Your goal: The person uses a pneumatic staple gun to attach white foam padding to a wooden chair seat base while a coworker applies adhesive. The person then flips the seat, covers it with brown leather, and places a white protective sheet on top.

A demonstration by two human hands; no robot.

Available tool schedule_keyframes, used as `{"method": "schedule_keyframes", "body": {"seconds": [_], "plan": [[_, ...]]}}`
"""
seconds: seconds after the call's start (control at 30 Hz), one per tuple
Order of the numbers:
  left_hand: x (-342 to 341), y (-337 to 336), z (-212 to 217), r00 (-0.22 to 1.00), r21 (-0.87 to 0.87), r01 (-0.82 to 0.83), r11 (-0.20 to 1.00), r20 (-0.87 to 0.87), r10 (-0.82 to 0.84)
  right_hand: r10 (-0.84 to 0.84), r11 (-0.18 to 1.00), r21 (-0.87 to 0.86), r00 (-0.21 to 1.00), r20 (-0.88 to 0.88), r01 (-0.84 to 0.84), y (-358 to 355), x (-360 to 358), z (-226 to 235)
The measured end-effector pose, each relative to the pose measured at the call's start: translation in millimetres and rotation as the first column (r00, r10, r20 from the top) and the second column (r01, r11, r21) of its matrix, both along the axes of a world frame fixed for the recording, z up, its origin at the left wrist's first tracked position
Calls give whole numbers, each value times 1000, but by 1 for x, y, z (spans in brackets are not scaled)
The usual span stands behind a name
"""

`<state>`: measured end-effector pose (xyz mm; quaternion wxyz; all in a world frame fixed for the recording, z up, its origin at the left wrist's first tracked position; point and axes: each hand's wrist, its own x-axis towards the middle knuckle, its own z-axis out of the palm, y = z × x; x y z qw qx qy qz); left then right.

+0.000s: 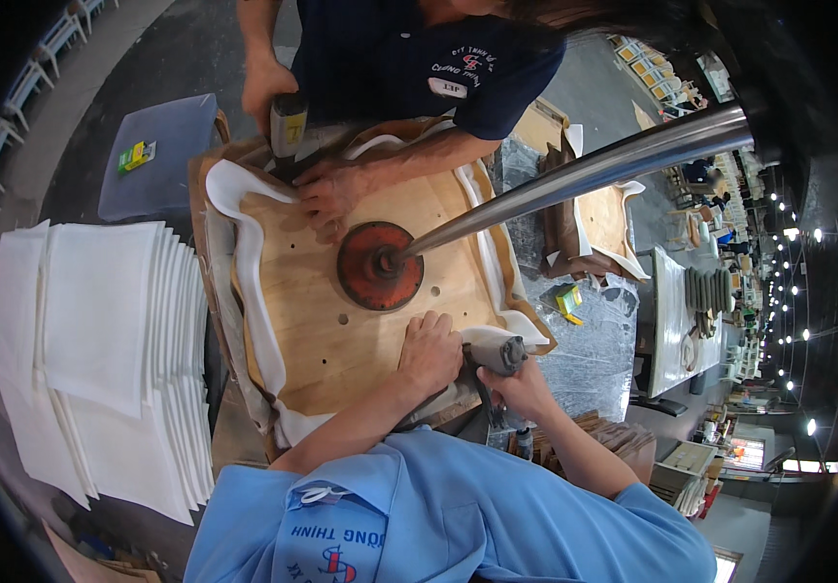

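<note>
A plywood seat panel (341, 345), edged with white foam (261, 330) and brownish cover material (213, 277), lies underside up before me. An orange-red round press plate (365, 287) on a shiny metal rod bears down on its middle. My left hand (428, 352) rests at the panel's near edge, fingers bent and close together; what they pinch, if anything, is hidden. My right hand (524, 391) grips a staple gun (498, 352), its nose against that edge beside my left hand. Across from me, a co-worker's hand (333, 191) presses the far edge while their other holds another staple gun (289, 126).
Stacked white foam sheets (113, 321) stand at left. Beyond them is a bluish plastic-covered surface (158, 146) with a small yellow-green box (135, 155). At right, another padded panel (601, 225) and a yellow box (569, 299) lie on a plastic-wrapped table (589, 364). The metal rod (574, 175) slants across.
</note>
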<state>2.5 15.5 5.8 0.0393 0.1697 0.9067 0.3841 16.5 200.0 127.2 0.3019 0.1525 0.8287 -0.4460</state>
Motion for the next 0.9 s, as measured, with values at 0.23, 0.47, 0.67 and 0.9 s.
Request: {"method": "schedule_keyframes", "body": {"seconds": [0.23, 0.47, 0.67, 0.9], "plan": [[2, 7, -8, 997, 65, -39, 997, -66, 43, 24, 999, 47, 999, -40, -22, -1, -7, 0], [-2, 7, -8, 990, -19, -20, 1000, -142, 17, 126, 984, 131, 992, -12, -123, 3, -17, 0], [0, -99, 62, 923, 327, -101, 940, 383, -34, 4, 1000, 31, 999, -47, -3, 13, -8, -10], [141, -119, 67, 996, -270, 57, 961, -52, -74, 31, 995, 102, 996, -81, -22, 12, 3, -15]]}}
